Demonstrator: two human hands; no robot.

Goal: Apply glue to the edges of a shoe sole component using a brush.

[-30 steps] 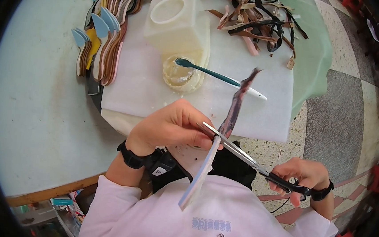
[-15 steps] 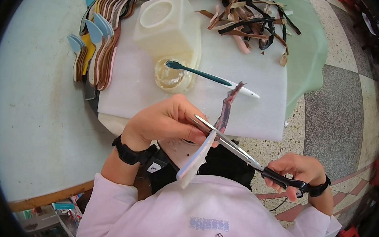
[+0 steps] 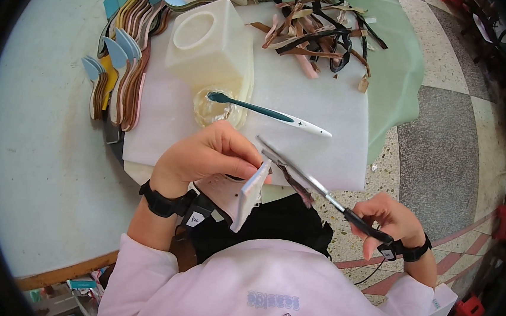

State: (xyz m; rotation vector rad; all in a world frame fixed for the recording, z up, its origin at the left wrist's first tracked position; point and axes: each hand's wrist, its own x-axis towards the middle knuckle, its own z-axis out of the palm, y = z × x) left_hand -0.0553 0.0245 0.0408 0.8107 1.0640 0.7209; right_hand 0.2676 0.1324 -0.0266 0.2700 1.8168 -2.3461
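My left hand (image 3: 206,154) pinches a shoe insole (image 3: 253,190) with a pale blue edge and a whitish face, seen nearly edge-on above my lap. In my right hand (image 3: 394,219) is a pair of scissors (image 3: 323,190) with black handles. Their long metal blades lie almost together and point up and left, the tips just beyond the insole's upper end. A thin dark, pinkish strip (image 3: 298,188) hangs beside the insole under the blades. Whether it is still joined to the insole cannot be made out. Black bands circle both wrists.
Ahead, a white sheet (image 3: 324,157) bears a translucent plastic container (image 3: 205,47) with whitish paste at its mouth and a green-and-white toothbrush (image 3: 268,113). Stacked insoles (image 3: 129,89) stand at the left. Leather scraps (image 3: 322,33) pile up at the far right.
The strip has swung from standing up above the blades to hanging down right of the insole. The scissor blades have moved slightly up and away from the insole, and the insole has tilted more upright.
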